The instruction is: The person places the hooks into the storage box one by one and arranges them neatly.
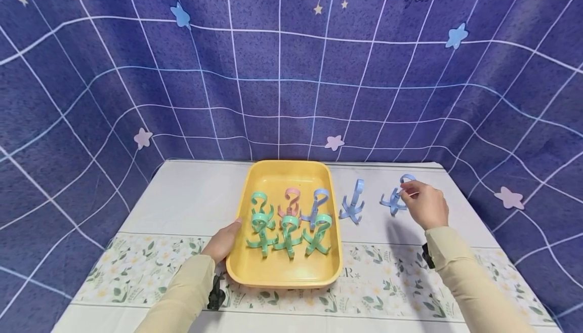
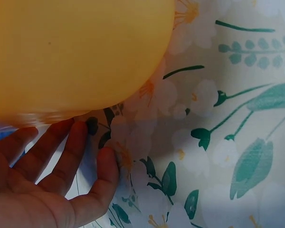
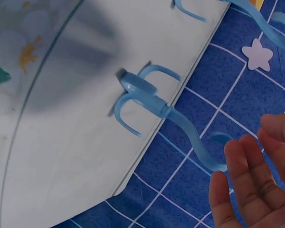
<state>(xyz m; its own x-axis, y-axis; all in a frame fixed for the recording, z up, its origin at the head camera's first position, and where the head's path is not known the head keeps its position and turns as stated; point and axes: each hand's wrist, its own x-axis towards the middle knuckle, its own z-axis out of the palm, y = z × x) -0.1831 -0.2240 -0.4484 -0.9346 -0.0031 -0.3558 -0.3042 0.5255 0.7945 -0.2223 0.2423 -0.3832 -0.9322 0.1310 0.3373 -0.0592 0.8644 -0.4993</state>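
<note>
In the head view my right hand (image 1: 425,205) is beside a blue multi-prong hanging hook (image 1: 394,201) at the table's right. Its fingers lie close to the curved top; in the right wrist view they are nearly straight near the curved end of that blue hook (image 3: 180,118), and contact is unclear. A second blue hook (image 1: 352,202) stands to its left, just outside the yellow tray (image 1: 282,275). Several green hooks (image 1: 262,242), a pink hook (image 1: 291,202) and another blue hook (image 1: 320,196) sit inside the tray. My left hand (image 1: 222,242) touches the tray's left side with loosely extended fingers (image 2: 76,142).
A white table cover (image 1: 196,191) with a floral band (image 1: 150,257) lies under everything. Behind and at both sides hangs a blue grid-patterned curtain (image 1: 291,100) with stars. The tray fills the table's middle.
</note>
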